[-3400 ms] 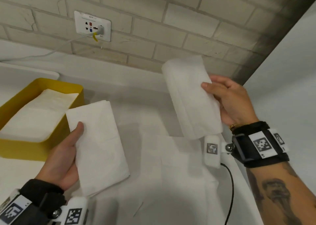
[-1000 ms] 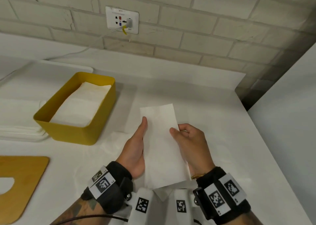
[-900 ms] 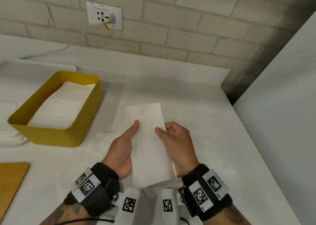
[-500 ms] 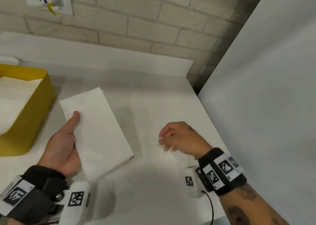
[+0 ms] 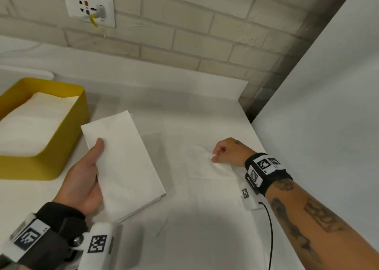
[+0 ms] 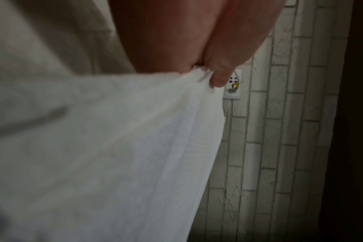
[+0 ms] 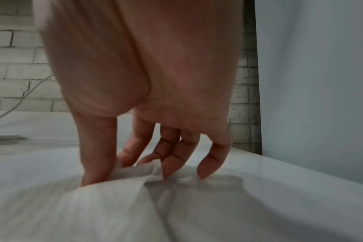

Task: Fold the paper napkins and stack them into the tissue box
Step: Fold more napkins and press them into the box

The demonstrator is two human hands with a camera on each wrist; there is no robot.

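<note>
Setting: a smooth white countertop (image 5: pixel 205 109) in a corner, backed by a pale, rough-faced brick wall (image 5: pixel 215 29) carrying a white socket plate (image 5: pixel 90 6) with a plug and yellow tag, and bounded on the right-hand side by a plain matte white panel (image 5: pixel 328 105). Item one: a folded paper napkin (image 5: pixel 125 163), long and rectangular, white, faintly embossed, layered edges visible at its near corner; the left hand (image 5: pixel 82 181) holds it, thumb pressed on the top face and fingers hidden beneath, the sheet extending up and away from the thumb. Item two: a yellow tissue box (image 5: pixel 67 134), open-topped, rigid, rounded at the corners, standing just beyond and to the outer side of that holding hand; it already contains a flat stack of folded white napkins reaching well up its walls. Item three: a loose napkin (image 5: pixel 207 167) lying on the counter, thin, soft, creased, hard to separate from the white surface; the right hand (image 5: pixel 227 151) pinches a raised ridge of it between thumb and curled fingers (image 7: pixel 176 157), the rest of the sheet spreading toward the wrist. Progress, as judged: several napkins stacked, one folded and awaiting placement in the box, at least one yet to fold.
</note>
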